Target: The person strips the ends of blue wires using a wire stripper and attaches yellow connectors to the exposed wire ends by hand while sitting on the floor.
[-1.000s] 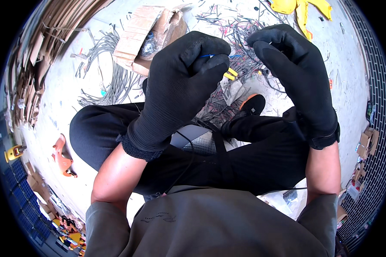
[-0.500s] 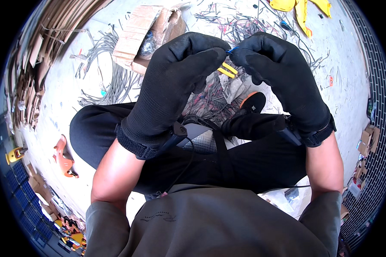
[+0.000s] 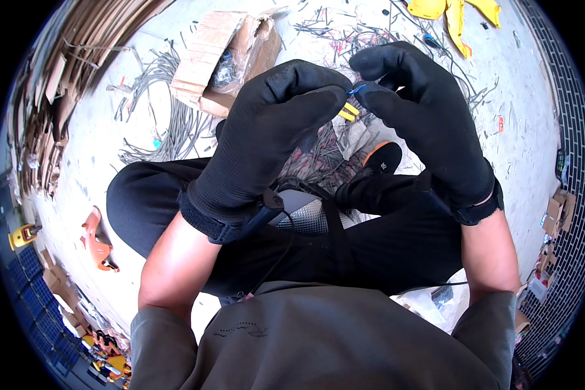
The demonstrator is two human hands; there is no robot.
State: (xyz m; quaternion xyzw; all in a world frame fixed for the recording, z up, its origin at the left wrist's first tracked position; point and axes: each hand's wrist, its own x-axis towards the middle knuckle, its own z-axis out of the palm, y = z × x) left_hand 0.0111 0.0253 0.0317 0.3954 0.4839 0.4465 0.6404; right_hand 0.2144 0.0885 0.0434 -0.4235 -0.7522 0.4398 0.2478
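Note:
Both my hands wear black gloves and are raised over my crossed legs. My left hand pinches thumb and forefinger together. A short thin blue wire sticks out of that pinch, its other end at the tip of my right thumb. My right hand has its forefinger lifted away from the thumb, leaving a gap between them. Just below the wire, the yellow handles of a hand tool show, partly hidden by my left hand. Under it lies a heap of dark and reddish wire scraps.
An opened cardboard box with plastic inside stands ahead on the left. Beside it lies a bundle of grey cables. Yellow plastic parts lie far right, an orange part by my left knee. Flattened cardboard leans along the left.
My right forefinger has risen off the thumb, so the right hand's pinch has opened. My left hand has come slightly nearer and lower with the blue wire.

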